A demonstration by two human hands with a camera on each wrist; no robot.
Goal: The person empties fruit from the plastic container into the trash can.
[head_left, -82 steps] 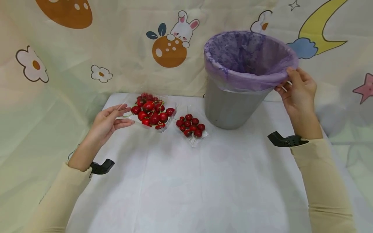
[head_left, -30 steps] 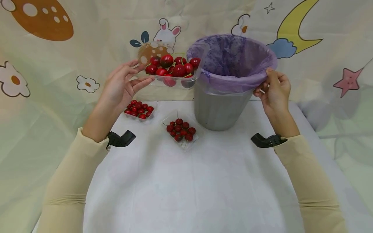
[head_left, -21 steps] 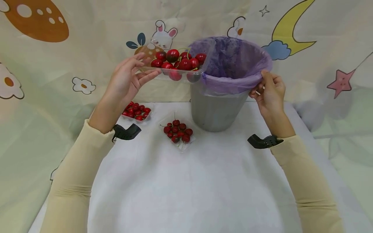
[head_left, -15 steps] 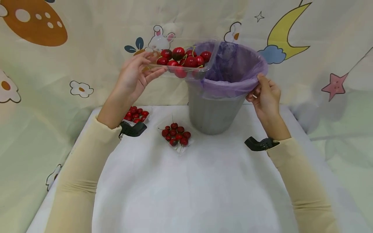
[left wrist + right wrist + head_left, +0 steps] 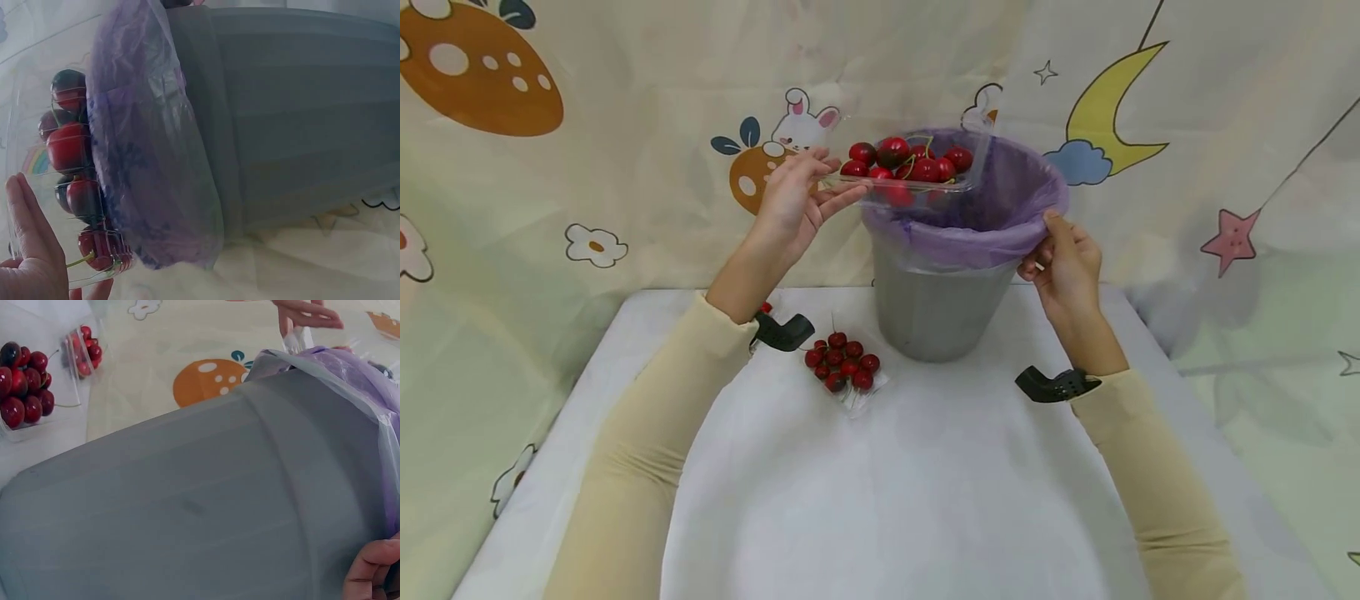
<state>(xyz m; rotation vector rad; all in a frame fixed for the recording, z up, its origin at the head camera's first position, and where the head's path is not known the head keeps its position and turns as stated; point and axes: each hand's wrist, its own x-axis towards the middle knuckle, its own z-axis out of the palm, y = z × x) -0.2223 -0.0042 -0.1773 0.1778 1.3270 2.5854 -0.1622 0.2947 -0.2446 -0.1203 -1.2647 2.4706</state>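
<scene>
"What does the left hand (image 5: 797,200) have?"
"Its fingers grip one end of a clear tray (image 5: 958,187) of red cherries (image 5: 927,170), held up over the left part of the grey bin's (image 5: 936,312) mouth."
"Touching the rim?"
"I can't tell."
"And the right hand (image 5: 1070,267)?"
"Its fingers pinch the purple liner (image 5: 970,242) at the right of the rim, where the liner folds down outside."
"Where does the bin stand?"
"Near the desk's (image 5: 910,483) far edge. A second tray (image 5: 855,408) of cherries sits in front of it and to the left."
"More fruit?"
"Yes, a third batch (image 5: 95,352) nearer the desk's far left corner, mostly hidden in the head view."
</scene>
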